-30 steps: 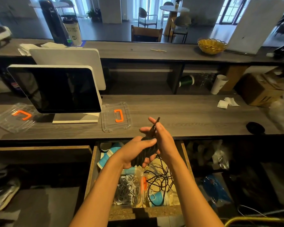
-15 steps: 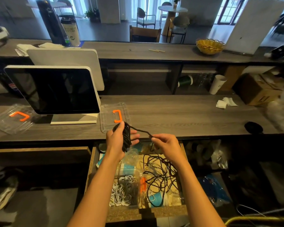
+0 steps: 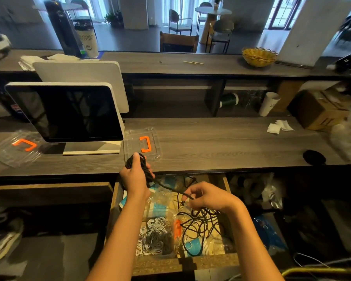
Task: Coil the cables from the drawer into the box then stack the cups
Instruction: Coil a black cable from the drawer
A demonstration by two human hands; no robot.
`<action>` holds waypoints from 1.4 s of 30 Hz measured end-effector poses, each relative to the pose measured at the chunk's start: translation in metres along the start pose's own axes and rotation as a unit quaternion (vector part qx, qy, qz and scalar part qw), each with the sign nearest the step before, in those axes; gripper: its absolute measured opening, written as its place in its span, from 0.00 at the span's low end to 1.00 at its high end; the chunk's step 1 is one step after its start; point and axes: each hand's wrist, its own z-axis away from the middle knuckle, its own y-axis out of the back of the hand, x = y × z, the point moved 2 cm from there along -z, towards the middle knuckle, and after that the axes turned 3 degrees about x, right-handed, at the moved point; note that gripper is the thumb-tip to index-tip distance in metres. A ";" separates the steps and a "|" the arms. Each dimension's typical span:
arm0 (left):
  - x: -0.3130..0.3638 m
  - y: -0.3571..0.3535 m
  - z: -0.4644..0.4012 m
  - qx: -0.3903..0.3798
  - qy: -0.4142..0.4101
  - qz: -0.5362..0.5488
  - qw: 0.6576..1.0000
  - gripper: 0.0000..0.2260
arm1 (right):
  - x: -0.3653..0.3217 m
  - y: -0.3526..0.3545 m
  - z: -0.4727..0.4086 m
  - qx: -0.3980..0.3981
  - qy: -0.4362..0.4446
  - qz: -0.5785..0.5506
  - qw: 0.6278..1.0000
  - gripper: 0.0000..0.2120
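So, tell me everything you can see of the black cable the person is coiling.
The black cable looks thin, matte and flexible. Most of it is gathered into a bundle of loops gripped by the left hand, held above the counter's front edge just in front of a clear lid with an orange handle. One strand runs from the bundle down and to the right to the right hand, which pinches it near its end over the open drawer. Its connector is too small to make out.

Both hands (image 3: 134,176) (image 3: 208,196) curled (firm grip)
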 end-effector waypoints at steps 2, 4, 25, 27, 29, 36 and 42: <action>0.005 0.002 -0.001 0.011 -0.094 -0.132 0.987 0.15 | 0.001 0.002 0.006 -0.056 0.008 -0.022 0.998 0.14; 0.009 0.000 -0.002 -0.029 -0.180 -0.272 0.945 0.20 | -0.002 0.005 0.012 -0.065 0.028 -0.036 0.997 0.14; -0.021 -0.007 0.052 -0.591 0.212 -0.274 0.729 0.09 | -0.026 0.027 0.011 0.211 0.065 -0.259 0.940 0.06; -0.024 -0.006 0.048 -0.540 0.235 -0.183 0.787 0.12 | -0.024 0.025 0.009 0.220 0.024 -0.278 0.935 0.06; -0.025 -0.008 0.042 -0.474 0.222 -0.134 0.841 0.16 | -0.020 0.023 0.007 0.242 -0.008 -0.276 0.930 0.07; -0.038 -0.020 0.032 -0.219 0.173 -0.081 0.957 0.15 | -0.014 0.009 -0.010 0.321 -0.056 -0.096 0.941 0.19; -0.035 -0.024 0.032 -0.174 0.150 0.134 0.964 0.14 | -0.013 0.007 -0.023 0.372 -0.060 -0.122 0.918 0.11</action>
